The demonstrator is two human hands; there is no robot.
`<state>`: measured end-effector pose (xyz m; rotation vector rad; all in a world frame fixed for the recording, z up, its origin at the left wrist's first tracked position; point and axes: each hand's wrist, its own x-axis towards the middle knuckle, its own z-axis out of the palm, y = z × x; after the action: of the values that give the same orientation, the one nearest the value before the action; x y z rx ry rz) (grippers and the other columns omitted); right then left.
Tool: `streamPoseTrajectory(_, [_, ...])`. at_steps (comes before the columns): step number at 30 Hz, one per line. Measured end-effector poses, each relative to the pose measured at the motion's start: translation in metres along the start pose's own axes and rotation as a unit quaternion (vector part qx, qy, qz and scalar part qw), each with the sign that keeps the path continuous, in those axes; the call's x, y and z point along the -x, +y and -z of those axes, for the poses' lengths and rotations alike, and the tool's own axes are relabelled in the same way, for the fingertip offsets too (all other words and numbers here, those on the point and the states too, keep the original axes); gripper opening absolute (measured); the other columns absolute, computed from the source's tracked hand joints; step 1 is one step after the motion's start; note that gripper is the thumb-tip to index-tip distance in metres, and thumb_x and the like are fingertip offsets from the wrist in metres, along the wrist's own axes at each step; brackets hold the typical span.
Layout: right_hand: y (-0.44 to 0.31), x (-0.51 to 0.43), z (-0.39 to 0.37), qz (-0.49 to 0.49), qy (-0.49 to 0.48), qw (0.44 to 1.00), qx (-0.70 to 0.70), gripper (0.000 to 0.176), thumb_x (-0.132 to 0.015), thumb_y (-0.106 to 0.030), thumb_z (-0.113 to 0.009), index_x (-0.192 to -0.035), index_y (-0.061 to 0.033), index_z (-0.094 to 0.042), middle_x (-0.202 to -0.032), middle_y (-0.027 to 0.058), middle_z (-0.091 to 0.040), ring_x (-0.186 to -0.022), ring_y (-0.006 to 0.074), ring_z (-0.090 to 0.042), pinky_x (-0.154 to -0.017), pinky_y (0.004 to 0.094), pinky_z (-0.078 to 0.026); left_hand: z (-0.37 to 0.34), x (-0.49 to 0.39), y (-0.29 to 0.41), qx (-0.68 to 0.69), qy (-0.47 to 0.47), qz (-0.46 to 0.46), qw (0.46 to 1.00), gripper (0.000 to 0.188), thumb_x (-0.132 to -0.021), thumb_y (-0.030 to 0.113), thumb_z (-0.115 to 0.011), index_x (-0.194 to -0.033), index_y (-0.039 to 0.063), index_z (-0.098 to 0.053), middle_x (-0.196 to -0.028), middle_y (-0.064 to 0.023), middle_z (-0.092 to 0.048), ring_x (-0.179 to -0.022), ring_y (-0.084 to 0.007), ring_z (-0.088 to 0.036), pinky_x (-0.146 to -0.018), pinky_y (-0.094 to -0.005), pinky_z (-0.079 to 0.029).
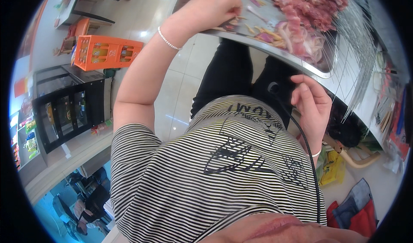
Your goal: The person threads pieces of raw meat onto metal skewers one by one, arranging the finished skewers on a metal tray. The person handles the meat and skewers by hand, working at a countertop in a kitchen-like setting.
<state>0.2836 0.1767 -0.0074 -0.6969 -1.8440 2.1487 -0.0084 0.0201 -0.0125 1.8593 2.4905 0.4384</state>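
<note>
My right hand (311, 107) pinches the end of a thin metal skewer (302, 68) just outside the near rim of a steel tray (258, 42). A strip of raw meat (294, 28) hangs along the skewer, over sliced onion (314, 46). My left hand (219, 5) is over the tray's left part, fingers curled down by ginger strips (238, 18) and onion scraps; whether it holds any is hidden. A heap of raw meat (316, 4) fills the tray's far right. More ginger strips and purple onion (266, 37) lie along the near edge.
Many metal skewers (358, 65) lie right of the tray, some across its corner. An orange crate (109, 52) of bottles and a black cabinet (72, 110) stand to the left. A black cable (301, 130) runs down my front. A wooden chair (358, 159) is at right.
</note>
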Motion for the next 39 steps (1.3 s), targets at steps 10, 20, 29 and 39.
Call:
streamPoseTrajectory(10, [-0.001, 0.002, 0.001, -0.031, -0.036, 0.998, 0.04, 0.02, -0.097, -0.004, -0.053, -0.11, 0.005, -0.066, -0.069, -0.0008, -0.058, -0.064, 0.0031, -0.05, -0.057, 0.0169, -0.036, 0.013, 0.013, -0.003, 0.673, 0.131, 0.219, 0.694, 0.01, -0.095, 0.009, -0.061, -0.1, 0.001, -0.063, -0.095, -0.0073, -0.067, -0.09, -0.0137, -0.065, -0.075, -0.0252, -0.054])
streamPoseTrajectory(20, [-0.001, 0.001, -0.002, -0.029, -0.056, 0.996, 0.068, 0.02, -0.097, -0.002, -0.052, -0.108, 0.0055, -0.067, -0.07, -0.0011, -0.057, -0.064, 0.0036, -0.05, -0.058, 0.0173, -0.037, 0.005, 0.021, 0.005, 0.774, 0.14, 0.219, 0.578, 0.014, -0.097, 0.011, -0.058, -0.106, 0.002, -0.063, -0.096, -0.0094, -0.068, -0.088, -0.0173, -0.067, -0.079, -0.027, -0.056])
streamPoseTrajectory(29, [-0.002, 0.002, -0.004, -0.034, -0.05, 0.995, 0.083, 0.019, -0.096, -0.002, -0.053, -0.107, 0.0052, -0.067, -0.068, -0.0014, -0.057, -0.063, 0.0035, -0.05, -0.057, 0.0176, -0.038, 0.006, 0.023, 0.025, 0.696, 0.173, 0.19, 0.67, 0.014, -0.095, 0.005, -0.058, -0.107, -0.001, -0.063, -0.094, -0.0066, -0.067, -0.086, -0.0132, -0.066, -0.077, -0.0248, -0.054])
streamPoseTrajectory(39, [-0.009, 0.007, -0.004, -0.053, -0.041, 0.993, 0.096, 0.019, -0.096, -0.002, -0.053, -0.106, 0.0054, -0.068, -0.068, -0.0014, -0.056, -0.062, 0.0038, -0.05, -0.056, 0.0177, -0.038, 0.016, 0.027, 0.058, 0.424, 0.291, 0.147, 0.845, 0.014, -0.091, -0.001, -0.06, -0.102, 0.0, -0.068, -0.09, -0.0048, -0.068, -0.077, -0.0099, -0.063, -0.068, -0.0218, -0.051])
